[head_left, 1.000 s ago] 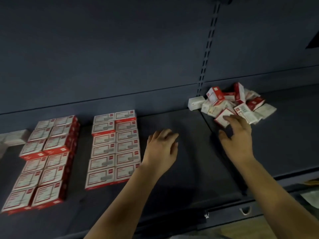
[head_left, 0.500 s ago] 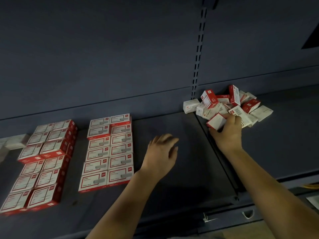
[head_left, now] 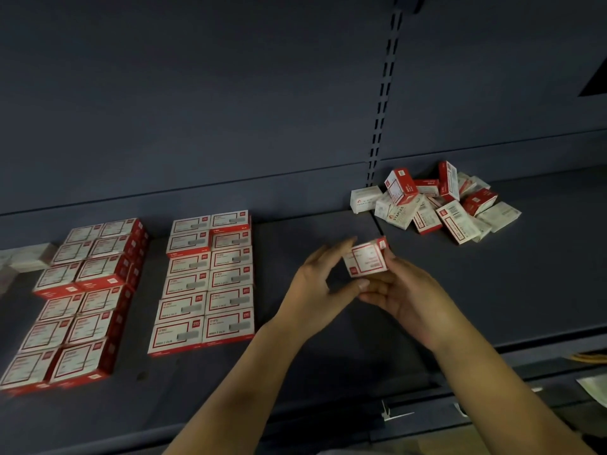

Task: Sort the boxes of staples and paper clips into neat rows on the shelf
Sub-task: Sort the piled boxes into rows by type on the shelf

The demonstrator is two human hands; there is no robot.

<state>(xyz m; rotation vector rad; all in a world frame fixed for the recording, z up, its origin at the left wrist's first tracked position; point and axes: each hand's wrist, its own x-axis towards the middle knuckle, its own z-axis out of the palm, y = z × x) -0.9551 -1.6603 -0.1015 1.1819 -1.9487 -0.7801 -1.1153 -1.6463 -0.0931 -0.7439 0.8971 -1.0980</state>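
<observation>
Hands are meeting above the middle of the shelf (head_left: 328,366), and we are seeing one small red-and-white box (head_left: 365,259) held between them, off the shelf surface. The right hand (head_left: 402,298) is gripping the box from its right side and from below, fingers curled under it. The left hand (head_left: 317,292) is touching the box's left end, its thumb lying under the lower left corner and its fingertips reaching the upper edge; we are taking this as a light pinch, though the blur is limiting how far we can tell.

We are noting a loose heap of boxes (head_left: 437,203) lying toward the back edge of the shelf on the right, just past the slotted upright (head_left: 382,100) in the back panel. The boxes there are tilted, some standing on end, some overlapping.

We are recording a tidy block of boxes (head_left: 205,279) left of centre, two columns running from the back edge toward the front edge. Farther left, a second block (head_left: 77,302) is lying in two columns, its rear part stacked higher. At the far left edge, pale boxes (head_left: 28,256) are showing, too blurred to read.
</observation>
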